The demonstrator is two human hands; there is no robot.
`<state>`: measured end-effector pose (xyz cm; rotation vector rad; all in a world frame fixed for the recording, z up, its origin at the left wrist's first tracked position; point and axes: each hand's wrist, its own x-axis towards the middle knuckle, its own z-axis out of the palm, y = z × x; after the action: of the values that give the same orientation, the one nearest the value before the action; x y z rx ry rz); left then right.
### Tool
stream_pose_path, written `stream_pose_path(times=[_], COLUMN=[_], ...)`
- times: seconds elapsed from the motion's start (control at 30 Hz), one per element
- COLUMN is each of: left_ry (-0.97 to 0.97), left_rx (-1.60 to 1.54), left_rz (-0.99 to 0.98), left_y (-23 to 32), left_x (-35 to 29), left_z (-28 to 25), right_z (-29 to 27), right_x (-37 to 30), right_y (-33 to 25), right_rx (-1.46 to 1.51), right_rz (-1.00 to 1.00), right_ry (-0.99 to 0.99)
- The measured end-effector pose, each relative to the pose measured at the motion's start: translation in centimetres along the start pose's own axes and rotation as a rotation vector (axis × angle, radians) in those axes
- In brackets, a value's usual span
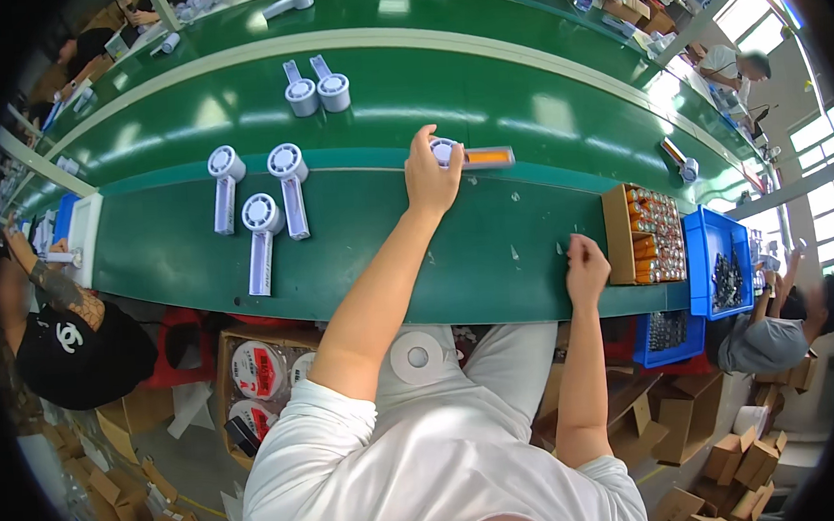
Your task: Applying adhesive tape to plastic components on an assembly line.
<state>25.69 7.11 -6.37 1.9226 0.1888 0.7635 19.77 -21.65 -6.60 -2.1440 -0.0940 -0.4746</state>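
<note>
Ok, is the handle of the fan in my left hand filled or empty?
Filled: the fan shows an orange cell lying lengthwise there.

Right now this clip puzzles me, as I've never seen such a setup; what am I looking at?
No machine here: a person works bare-handed. The picture comes from a fisheye camera worn on the head, looking down, so straight edges bend. The left hand holds a pale fan-like device, with orange showing along its open handle. The right hand, half-closed, is near a cardboard box of orange cylinders; I cannot tell whether it holds anything. On the green bench, three similar devices lie to the left, and a blue tray of dark parts to the right.
</note>
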Motion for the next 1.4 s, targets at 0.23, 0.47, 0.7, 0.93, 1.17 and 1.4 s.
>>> stream_pose_path(times=[0.23,0.47,0.7,0.93,1.17,1.4], left_ry=[-0.161,-0.209,-0.045,-0.104,-0.157,-1.067], left_rx=[0.207,0.370,1.116,0.931,0.469,0.161], left_rz=[0.129,0.317,-0.088,-0.313,0.316,0.643], left_y=[0.9,-0.5,-2.9,-5.1,-4.7,8.2], left_x=[-0.8,7.4,15.1,14.9,11.2,-0.3], left_z=[2.5,5.1,-5.0,-9.3,-6.7,-4.2], right_z=[0.6,0.0,-0.5,-0.4,-0.1,-0.5], right_x=[0.9,0.5,0.9,1.7,1.3,1.2], right_y=[-0.8,-0.1,-0.1,0.0,0.3,0.4], right_rx=[-0.186,-0.046,0.034,0.009,0.074,0.165], right_rz=[-0.083,-0.051,0.066,0.070,-0.007,-0.040], right_ry=[-0.065,-0.012,0.010,-0.011,0.092,0.117])
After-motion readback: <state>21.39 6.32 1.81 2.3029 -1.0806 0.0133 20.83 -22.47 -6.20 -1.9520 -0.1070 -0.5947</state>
